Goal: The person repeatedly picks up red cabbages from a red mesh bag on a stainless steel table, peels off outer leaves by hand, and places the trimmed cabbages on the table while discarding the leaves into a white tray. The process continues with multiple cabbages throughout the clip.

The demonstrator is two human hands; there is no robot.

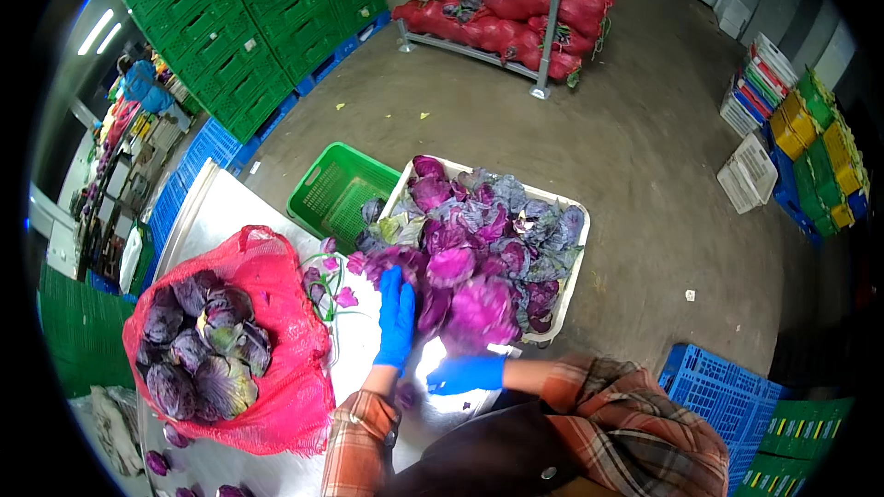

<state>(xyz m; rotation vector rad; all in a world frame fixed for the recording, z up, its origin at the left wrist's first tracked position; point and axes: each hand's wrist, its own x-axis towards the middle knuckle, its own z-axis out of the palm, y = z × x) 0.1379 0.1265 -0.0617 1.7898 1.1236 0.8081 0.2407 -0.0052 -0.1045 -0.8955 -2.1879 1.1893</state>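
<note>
My left hand (395,321), in a blue glove, lies palm down with its fingers stretched out, touching purple cabbage leaves (397,261) at the edge of the steel table (356,348). Beside it, my right hand (464,374), also gloved in blue, is blurred and low over the table; whether it grips anything is hidden. Just beyond it are blurred bright purple leaves (483,310). These adjoin a white crate (579,269) heaped with red cabbage leaves (483,221). To the left, an opened red mesh bag (293,366) holds several red cabbage heads (190,348).
A green crate (324,190) stands beyond the table. Cabbage trimmings (157,462) and a green cord (335,290) lie on the table. Stacked green crates (262,21), a metal rack (476,55) with red mesh sacks (511,7), and a blue pallet (722,393) surround me. A person (145,86) stands far left.
</note>
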